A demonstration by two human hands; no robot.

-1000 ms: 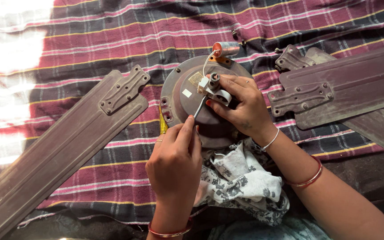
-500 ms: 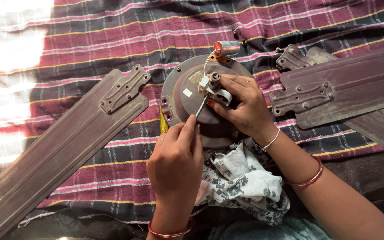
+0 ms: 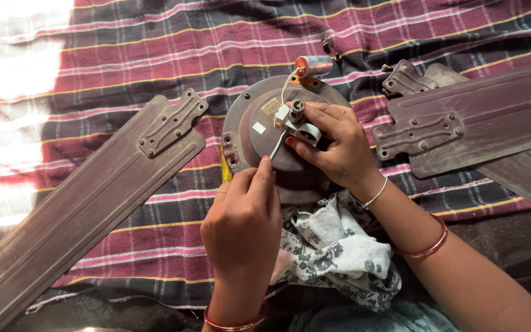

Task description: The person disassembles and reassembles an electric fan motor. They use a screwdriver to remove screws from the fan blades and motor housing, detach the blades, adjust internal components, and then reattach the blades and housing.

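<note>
Head-camera footage looked straight down on a round, dark brown ceiling fan motor housing that lay on a plaid cloth striped in maroon, dark grey, pink and yellow. At the housing's centre stood a short shaft with a small white terminal block just beside it. The right hand rested over the middle of the housing, its fingers curled and closed around a white ring-shaped part next to the shaft. The left hand came in from below, its thumb and fingers pinched together on the handle of a thin metal screwdriver, whose tip pointed up toward the terminal block; whether the tip touched it could not be told. A white wire curved from the block to a small cylindrical capacitor at the housing's far rim. A long brown fan blade with its mounting bracket lay to the left of the housing, and another fan blade lay to the right, both on the cloth and apart from the hands. A crumpled white patterned rag sat at the near edge of the housing, between the two forearms. Bangles circled both wrists.
</note>
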